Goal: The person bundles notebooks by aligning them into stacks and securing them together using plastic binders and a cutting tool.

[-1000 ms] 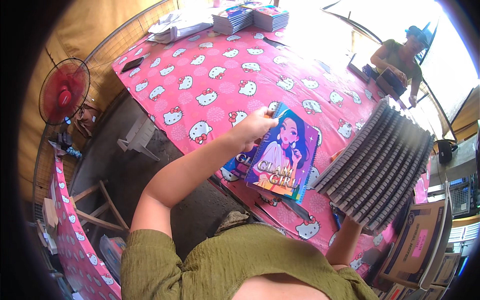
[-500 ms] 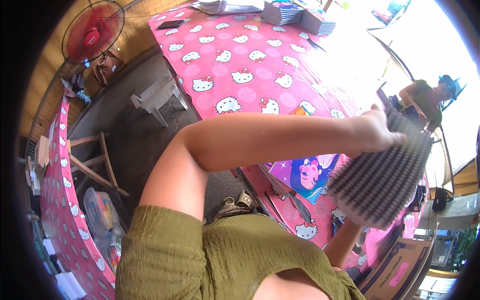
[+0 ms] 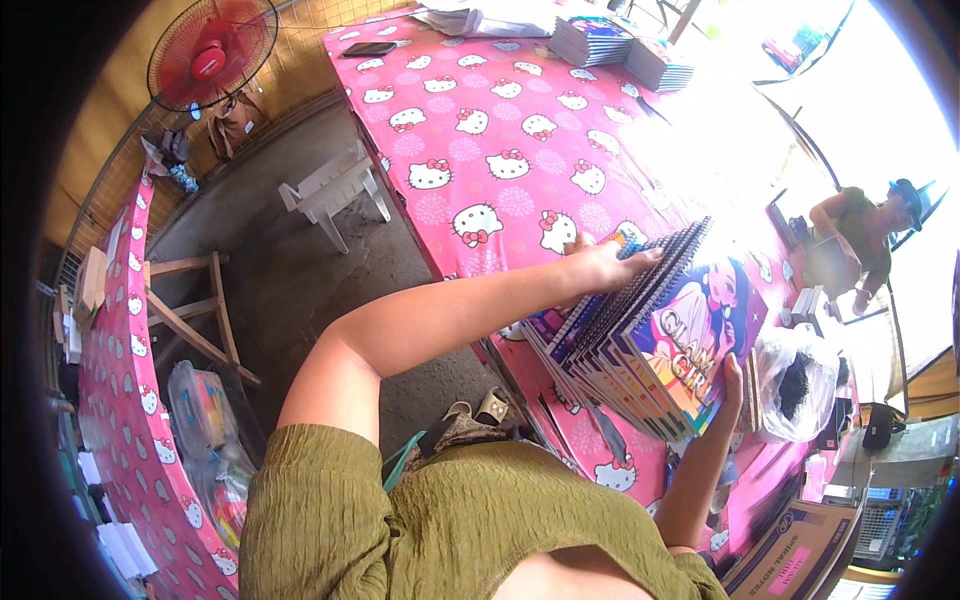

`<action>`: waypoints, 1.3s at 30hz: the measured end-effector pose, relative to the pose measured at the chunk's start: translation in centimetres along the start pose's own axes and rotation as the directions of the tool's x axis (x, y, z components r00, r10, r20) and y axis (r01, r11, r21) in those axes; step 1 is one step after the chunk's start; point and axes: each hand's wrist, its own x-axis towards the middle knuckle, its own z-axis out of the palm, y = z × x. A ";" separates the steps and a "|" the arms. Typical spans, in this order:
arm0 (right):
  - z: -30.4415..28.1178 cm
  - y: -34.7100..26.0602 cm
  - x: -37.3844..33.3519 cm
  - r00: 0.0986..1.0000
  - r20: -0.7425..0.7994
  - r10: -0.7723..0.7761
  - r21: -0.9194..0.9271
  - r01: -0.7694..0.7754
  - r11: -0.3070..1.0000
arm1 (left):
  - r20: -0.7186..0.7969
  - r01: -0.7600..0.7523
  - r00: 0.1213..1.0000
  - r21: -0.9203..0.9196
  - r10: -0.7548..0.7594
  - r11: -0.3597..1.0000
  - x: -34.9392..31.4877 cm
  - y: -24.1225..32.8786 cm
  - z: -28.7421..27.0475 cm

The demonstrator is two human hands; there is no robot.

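Note:
A thick stack of spiral notebooks with a purple, illustrated front cover is tilted on edge between my hands, over the near part of the pink table. My left hand grips the upper left of the stack along the spiral bindings, its arm reaching across from the left. At the lower right, my right hand presses against the front cover and outer edge, its fingers partly hidden. The lower edges of the notebooks fan slightly apart.
The pink cartoon-print tablecloth covers the table. Notebook stacks and a phone lie at its far end. To the right are a clear plastic bag, a cardboard box and another person. A stool stands left.
The stack has turned from showing its spiral bindings to showing its front cover, and has come lower and left. My left hand has moved left with it.

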 end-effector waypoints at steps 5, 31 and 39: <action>3.8 -0.6 -2.0 0.997 -0.071 -0.006 -0.044 0.003 0.999 | 0.461 0.083 0.883 -0.338 0.088 0.938 -0.9 0.7 -0.5; 0.9 -4.1 -1.4 0.935 0.003 -0.356 0.376 0.329 0.866 | 0.643 -0.187 0.570 -0.505 0.512 0.843 -4.7 11.2 0.6; 7.5 -1.4 -2.2 0.987 -0.099 -0.128 0.182 0.145 0.973 | 0.245 -0.181 0.933 -0.315 0.264 0.932 -4.5 1.8 -2.2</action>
